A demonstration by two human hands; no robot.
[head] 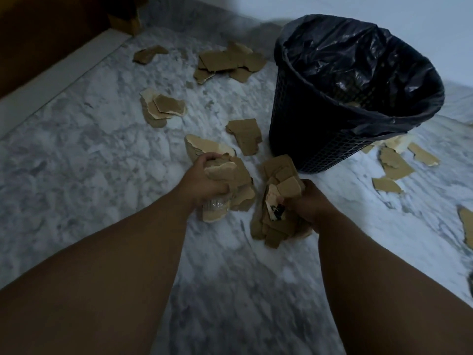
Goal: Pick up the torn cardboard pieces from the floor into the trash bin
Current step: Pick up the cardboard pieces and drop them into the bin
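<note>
Head view: left grip (204, 180) clutches left cardboard wad (230, 172), right grip (307, 203) right cardboard wad (279, 193), likely batching; trash bin (314, 129) just beyond right grip.

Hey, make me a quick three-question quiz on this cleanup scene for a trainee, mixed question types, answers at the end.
1. True or false: the trash bin is lined with a black bag.
2. What does the left hand hold? A) nothing B) a bunch of torn cardboard C) a broom
3. Fill in: loose pieces lie on the floor on ____ sides of the bin.
Key: 1 true; 2 B; 3 both.
</note>
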